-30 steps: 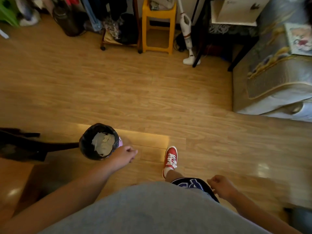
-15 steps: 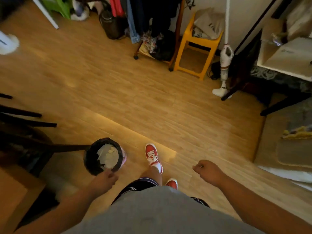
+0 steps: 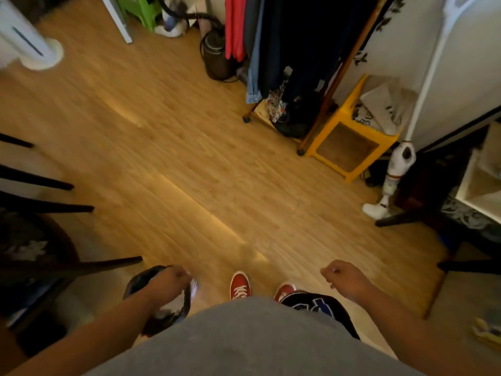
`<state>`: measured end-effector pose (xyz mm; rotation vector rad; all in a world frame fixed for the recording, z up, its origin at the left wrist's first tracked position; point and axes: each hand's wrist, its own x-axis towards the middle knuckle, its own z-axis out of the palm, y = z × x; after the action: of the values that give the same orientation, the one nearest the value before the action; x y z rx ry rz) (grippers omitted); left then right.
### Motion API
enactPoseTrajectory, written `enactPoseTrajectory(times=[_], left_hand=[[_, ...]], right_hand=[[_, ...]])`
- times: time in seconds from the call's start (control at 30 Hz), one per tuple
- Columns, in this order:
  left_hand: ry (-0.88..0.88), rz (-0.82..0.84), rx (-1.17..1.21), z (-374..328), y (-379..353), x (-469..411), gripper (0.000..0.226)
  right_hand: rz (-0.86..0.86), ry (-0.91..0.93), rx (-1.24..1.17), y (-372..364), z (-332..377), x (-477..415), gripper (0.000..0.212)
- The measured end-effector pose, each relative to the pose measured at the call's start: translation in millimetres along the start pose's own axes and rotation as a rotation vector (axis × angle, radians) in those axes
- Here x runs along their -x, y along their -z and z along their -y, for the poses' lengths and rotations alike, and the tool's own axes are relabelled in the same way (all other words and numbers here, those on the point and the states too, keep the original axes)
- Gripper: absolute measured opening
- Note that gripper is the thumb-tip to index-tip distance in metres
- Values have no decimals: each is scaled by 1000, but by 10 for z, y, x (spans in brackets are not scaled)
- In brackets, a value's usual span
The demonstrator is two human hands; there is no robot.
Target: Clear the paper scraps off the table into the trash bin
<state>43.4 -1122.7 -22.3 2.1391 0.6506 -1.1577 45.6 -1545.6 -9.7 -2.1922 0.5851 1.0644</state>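
Observation:
The black-lined trash bin (image 3: 139, 284) stands on the wooden floor at lower left, blurred, just left of my red shoes (image 3: 239, 284). Pale paper scraps (image 3: 173, 308) show inside it, mostly hidden by my arm. My left hand (image 3: 169, 283) lies over the bin's far rim with the fingers curled around the edge. My right hand (image 3: 343, 278) hangs over the floor to the right of my shoes as a loose fist, with nothing visible in it. No scraps lie on the floor in view.
A dark chair (image 3: 35, 251) with thin black legs stands close on the left. A clothes rack (image 3: 282, 63), a yellow stool (image 3: 349, 142) and a white stick vacuum (image 3: 393, 175) line the far wall. A dark table leg (image 3: 406, 217) is at right.
The view swung left and down. My left hand dropped from beside the bin onto its rim and closed there. My right fist lifted slightly.

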Motion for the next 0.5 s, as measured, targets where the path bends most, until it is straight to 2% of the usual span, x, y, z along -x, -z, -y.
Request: enactPoseTrajectory(times=[0.17,0.3,0.4,0.5], left_hand=[[-153,-6,115,-1111,247,-365,25],[-192,-3,172,-1868,384,-731,30],[-146,-68,269,-2179,487,-927,28],[-44,-86,339,-2206,571,-982,25]], right_hand=[[10,-52,57,642,48,-522,33],[22,-64,143,1248,201,-1114,33],[43,-27,208,1738,518,-1581,34],[102,29,329,2101,1038,-1944,35]])
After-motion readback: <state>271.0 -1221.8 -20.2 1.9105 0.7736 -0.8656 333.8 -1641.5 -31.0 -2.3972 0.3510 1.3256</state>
